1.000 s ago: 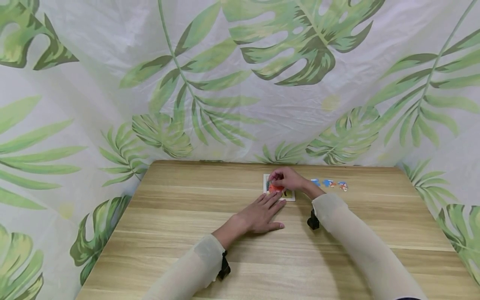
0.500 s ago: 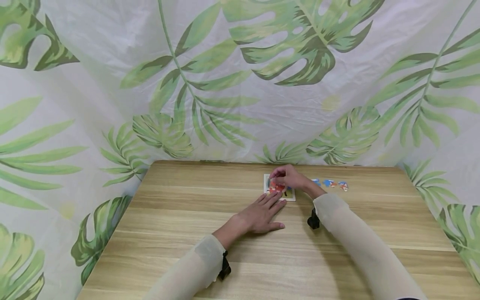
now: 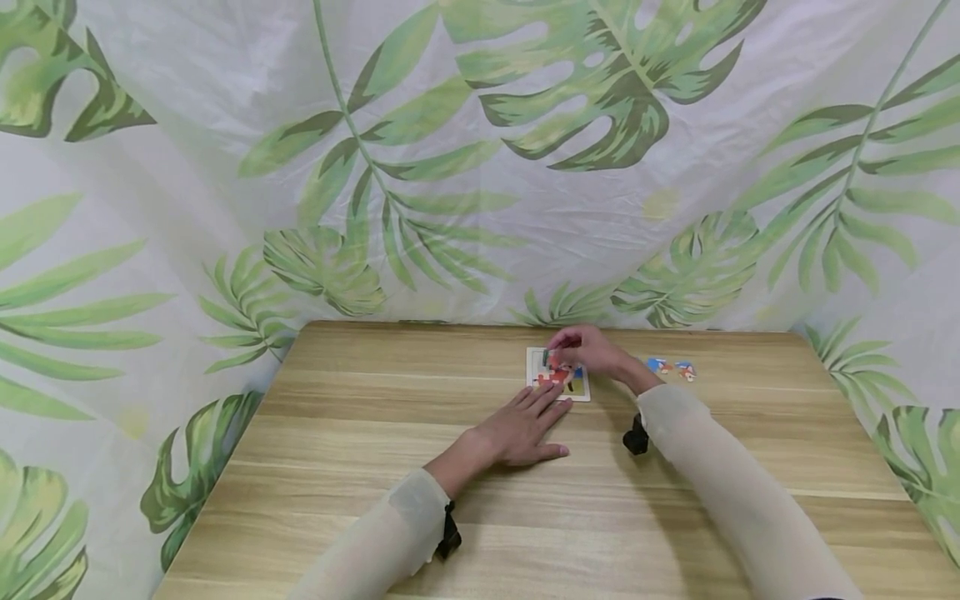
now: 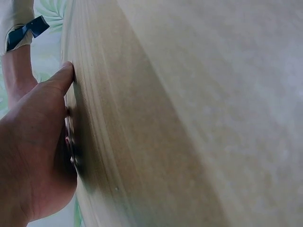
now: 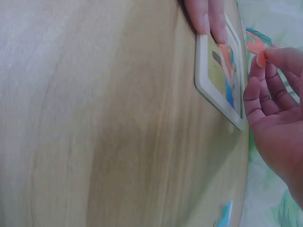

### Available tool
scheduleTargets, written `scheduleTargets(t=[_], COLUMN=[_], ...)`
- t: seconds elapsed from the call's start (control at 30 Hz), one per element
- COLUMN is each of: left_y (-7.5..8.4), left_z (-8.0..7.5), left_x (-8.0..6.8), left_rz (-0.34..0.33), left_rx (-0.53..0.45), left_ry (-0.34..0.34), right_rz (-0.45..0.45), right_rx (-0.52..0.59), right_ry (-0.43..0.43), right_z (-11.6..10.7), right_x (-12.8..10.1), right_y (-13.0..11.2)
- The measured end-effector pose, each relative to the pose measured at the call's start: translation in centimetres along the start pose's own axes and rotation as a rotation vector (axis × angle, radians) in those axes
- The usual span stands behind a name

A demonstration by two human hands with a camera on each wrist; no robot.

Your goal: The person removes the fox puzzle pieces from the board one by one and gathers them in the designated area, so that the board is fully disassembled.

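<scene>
Puzzle pieces (image 3: 556, 377) inside white tray (image 3: 532, 367)

The light wood-grain table (image 3: 360, 467) looks smooth and matt; the white-framed puzzle board (image 5: 215, 87) looks like glossy printed card.

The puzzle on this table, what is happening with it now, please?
A person is working on a small framed puzzle board on a wooden table. The left hand lies flat, its fingers resting on the board's near edge. The right hand pinches a puzzle piece over the board. A few loose pieces lie to the right of the board.
</scene>
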State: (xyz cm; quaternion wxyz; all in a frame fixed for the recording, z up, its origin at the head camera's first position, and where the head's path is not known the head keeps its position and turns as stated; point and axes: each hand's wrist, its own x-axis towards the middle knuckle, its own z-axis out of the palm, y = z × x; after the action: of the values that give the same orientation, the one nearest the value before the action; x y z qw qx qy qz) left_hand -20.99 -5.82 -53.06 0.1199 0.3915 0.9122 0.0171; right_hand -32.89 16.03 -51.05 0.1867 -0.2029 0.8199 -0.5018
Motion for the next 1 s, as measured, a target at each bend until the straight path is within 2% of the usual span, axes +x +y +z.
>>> scheduleTargets(t=[0.5, 1.0], left_y=[0.2, 0.3], left_z=[-0.2, -0.2], left_x=[-0.1, -0.2], left_rz=[-0.006, 0.000], left_rx=[0.005, -0.022], left_ry=[0.019, 0.024], right_rz=[-0.033, -0.024], right_rx=[-0.006, -0.086], right_ry=[0.030, 0.065], right_z=[-2.1, -4.0], right_x=[-2.2, -4.5], right_y=[-0.3, -0.2])
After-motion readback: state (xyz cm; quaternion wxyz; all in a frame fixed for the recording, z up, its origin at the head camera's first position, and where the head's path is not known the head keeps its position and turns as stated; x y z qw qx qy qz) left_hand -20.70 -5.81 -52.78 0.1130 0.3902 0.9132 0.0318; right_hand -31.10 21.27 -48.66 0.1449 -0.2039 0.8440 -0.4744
